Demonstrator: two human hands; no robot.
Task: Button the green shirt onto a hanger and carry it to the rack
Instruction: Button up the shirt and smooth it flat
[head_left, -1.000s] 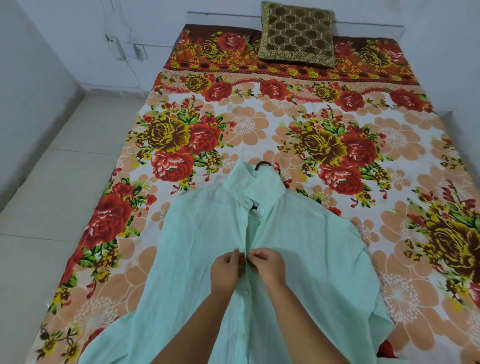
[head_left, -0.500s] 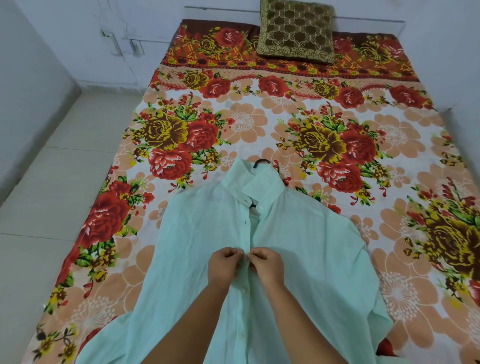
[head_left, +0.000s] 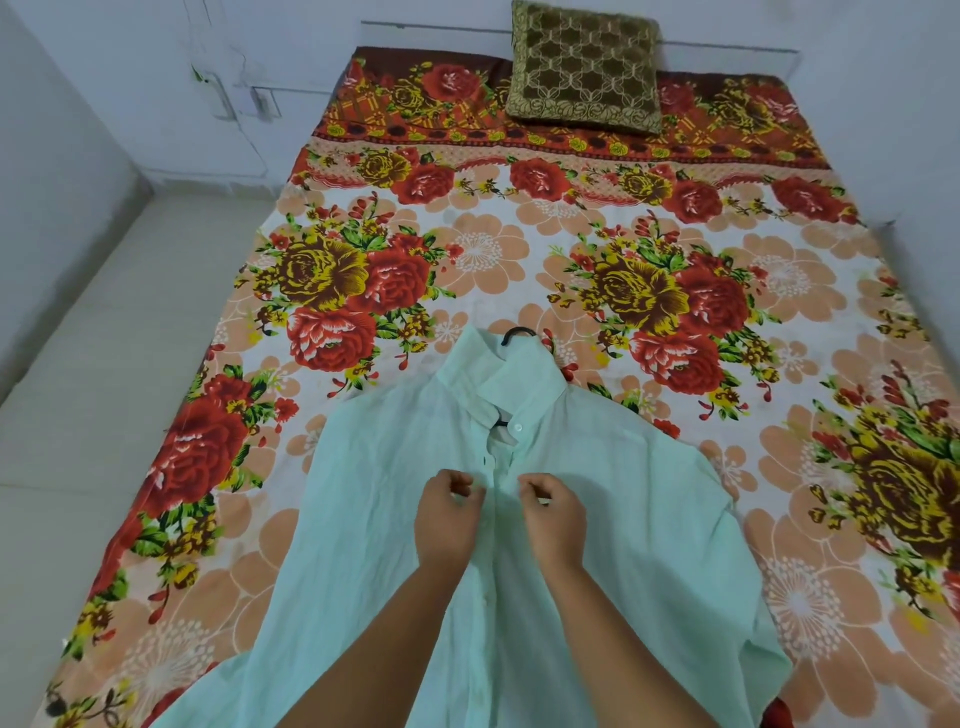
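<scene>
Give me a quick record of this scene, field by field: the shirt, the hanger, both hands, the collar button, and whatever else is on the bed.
shirt: pale green shirt lying front-up on the floral bed sheet
hanger: black hook pokes out above the collar; the rest is hidden inside the shirt
left hand: curled, on the shirt just left of the front opening
right hand: curled, just right of the opening
collar button: white button, undone, collar gaping
also on bed: patterned cushion at the far end

left hand (head_left: 448, 522): fingers curled | right hand (head_left: 553, 519): fingers curled, slightly apart
</scene>
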